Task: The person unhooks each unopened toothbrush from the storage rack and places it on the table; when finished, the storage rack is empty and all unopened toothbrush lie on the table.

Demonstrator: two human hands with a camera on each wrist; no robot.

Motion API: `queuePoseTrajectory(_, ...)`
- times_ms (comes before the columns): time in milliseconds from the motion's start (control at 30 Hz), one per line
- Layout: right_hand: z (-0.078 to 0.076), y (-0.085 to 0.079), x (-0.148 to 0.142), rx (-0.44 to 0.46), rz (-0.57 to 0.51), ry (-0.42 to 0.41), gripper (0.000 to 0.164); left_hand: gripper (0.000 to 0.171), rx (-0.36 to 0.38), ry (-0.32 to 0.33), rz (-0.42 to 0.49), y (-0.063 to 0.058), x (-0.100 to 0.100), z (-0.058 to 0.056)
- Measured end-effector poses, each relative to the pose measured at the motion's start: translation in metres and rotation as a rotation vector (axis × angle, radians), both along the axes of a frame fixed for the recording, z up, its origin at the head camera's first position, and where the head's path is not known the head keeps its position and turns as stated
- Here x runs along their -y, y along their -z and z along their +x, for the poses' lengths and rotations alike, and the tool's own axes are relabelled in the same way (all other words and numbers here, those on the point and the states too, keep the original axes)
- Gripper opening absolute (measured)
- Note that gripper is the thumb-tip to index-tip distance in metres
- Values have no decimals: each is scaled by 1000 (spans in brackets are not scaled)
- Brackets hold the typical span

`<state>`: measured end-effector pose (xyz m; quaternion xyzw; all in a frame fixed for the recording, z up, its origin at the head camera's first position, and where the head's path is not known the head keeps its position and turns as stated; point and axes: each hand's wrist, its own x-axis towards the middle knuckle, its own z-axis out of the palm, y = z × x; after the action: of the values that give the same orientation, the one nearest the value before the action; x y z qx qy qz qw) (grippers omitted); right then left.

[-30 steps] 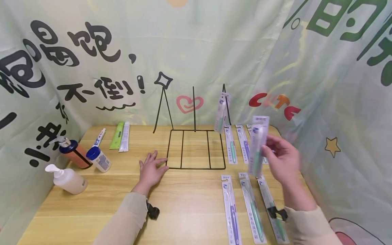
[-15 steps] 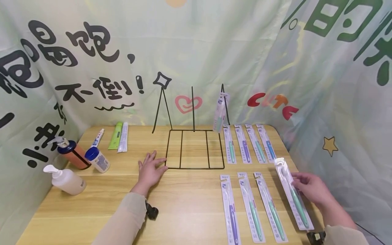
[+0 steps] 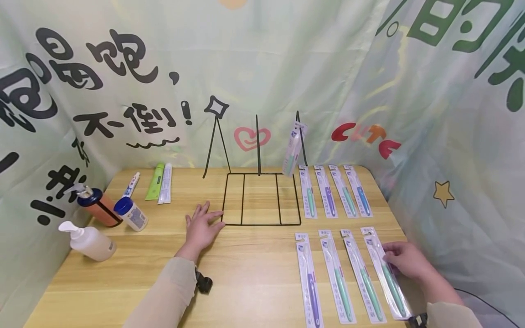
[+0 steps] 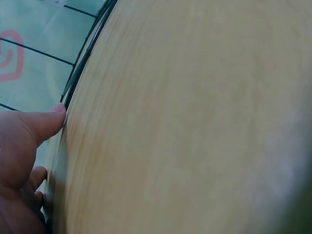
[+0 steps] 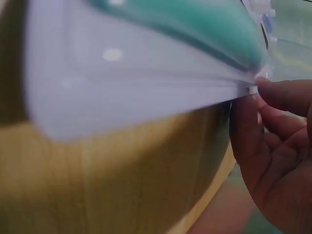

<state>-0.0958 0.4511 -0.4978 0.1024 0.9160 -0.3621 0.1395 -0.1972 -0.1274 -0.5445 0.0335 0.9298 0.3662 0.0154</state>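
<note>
My right hand (image 3: 408, 260) pinches the right edge of a packaged toothbrush (image 3: 387, 275) with a green handle, at the right end of the front row. In the right wrist view, thumb and finger hold the edge of this pack (image 5: 146, 105). The near end of the pack looks slightly raised off the wood there. My left hand (image 3: 202, 231) rests on the table, fingers spread, at the front left corner of a black wire rack (image 3: 262, 224). In the left wrist view the thumb (image 4: 51, 117) touches the rack's wire. One packaged toothbrush (image 3: 293, 150) hangs on the rack's right side.
Several packaged toothbrushes (image 3: 328, 193) lie in a back row, others (image 3: 338, 278) in the front row. To the left are a pump bottle (image 3: 92, 243), an orange pump bottle (image 3: 100, 207), a blue-capped jar (image 3: 131, 214) and tubes (image 3: 156, 182). Printed cloth hangs behind.
My right hand has brought the green-handled toothbrush pack from near the rack down to the right end of the front row. My left hand has stayed at the rack's corner.
</note>
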Motion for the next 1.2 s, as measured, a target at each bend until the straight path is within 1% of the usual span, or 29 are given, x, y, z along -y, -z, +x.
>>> queuePoseTrajectory(100, 0, -3, 3, -5, 54, -2, 36, 41, 3, 1, 0, 0, 0, 0)
queuePoseTrajectory(167, 0, -7, 6, -11, 99, -4, 39, 41, 9, 0, 4, 0, 0, 0)
queuePoseTrajectory(233, -3, -15, 13, -25, 136, 3, 45, 41, 10, 0, 7, 0, 0, -1)
queuePoseTrajectory(333, -11, -31, 29, -107, 152, -9, 48, 41, 9, 0, 12, -1, 0, -1)
queuePoseTrajectory(400, -19, -44, 44, -185, 144, -21, 45, 41, 9, -2, 12, 0, 0, -1)
queuePoseTrajectory(533, -46, -68, 75, -344, 107, -63, 40, 41, 5, -3, 13, 1, 1, -1)
queuePoseTrajectory(600, -62, -80, 91, -403, 62, -60, 39, 41, 3, 0, 13, 1, 1, -1)
queuePoseTrajectory(700, -91, -93, 115, -497, -40, -30, 38, 41, -2, 5, 12, 0, 1, 0)
queuePoseTrajectory(800, -121, -103, 142, -555, -170, 7, 40, 42, -2, 4, 9, 0, 1, 1)
queuePoseTrajectory(900, -147, -112, 168, -580, -284, 11, 42, 41, 2, 3, 13, 0, 0, 1)
queuePoseTrajectory(967, -160, -117, 184, -583, -338, 1, 41, 41, 4, 3, 13, 1, 0, 1)
queuePoseTrajectory(1067, -174, -121, 203, -584, -381, 2, 41, 41, 4, -2, 14, 1, -1, 0)
queuePoseTrajectory(1200, -186, -122, 221, -581, -421, 42, 40, 40, -9, -11, 10, 1, 0, 0)
